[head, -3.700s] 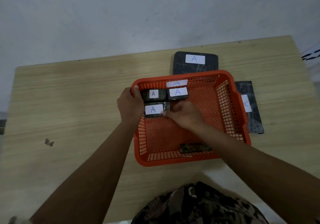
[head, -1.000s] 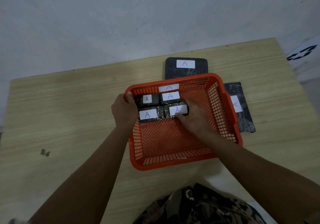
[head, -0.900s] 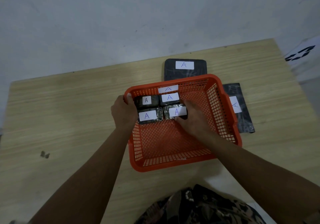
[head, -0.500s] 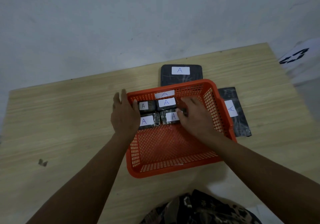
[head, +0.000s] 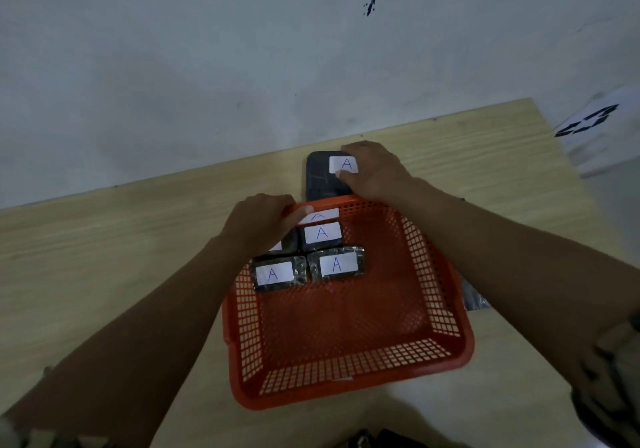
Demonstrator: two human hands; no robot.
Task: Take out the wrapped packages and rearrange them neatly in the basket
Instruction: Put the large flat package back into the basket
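Reaching past the orange basket (head: 349, 383), our right hand (head: 375, 170) grips the big dark package (head: 320, 179) on the table (head: 104, 239). Our left hand (head: 259, 227) holds the basket's far rim. Four small packages (head: 337, 265) sit inside. Next we lift it in beside them.

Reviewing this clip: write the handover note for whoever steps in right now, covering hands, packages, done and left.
Left hand: gripping the far-left rim of the orange basket, steadying it.
Right hand: reaching past the basket, fingers on the flat dark package lying on the table; not lifted yet.
Done: small wrapped packages sit in rows at the basket's far-left corner, including the front-left package, the front-right package and one behind; another is partly hidden under the left hand.
Left: bring in the flat package, plus another dark package peeking out by the basket's right side.
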